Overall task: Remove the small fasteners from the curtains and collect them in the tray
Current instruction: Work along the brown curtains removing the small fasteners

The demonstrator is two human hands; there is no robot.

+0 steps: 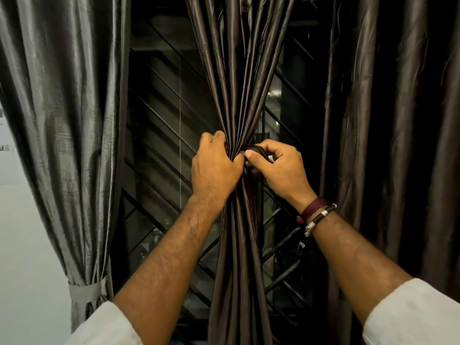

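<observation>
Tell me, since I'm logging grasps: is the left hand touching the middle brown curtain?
Touching. The head view shows the left hand with its fingers curled into the gathered folds of the brown curtain, no gap between them.

Window grille (pixel 159 125) behind, brown curtain (pixel 239 70) hanging gathered, grey curtain (pixel 62 108) tied beside

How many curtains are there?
3: a grey curtain on the left, tied low; a dark middle curtain, gripped by both hands; another dark curtain on the right. More may hang out of view.
</observation>
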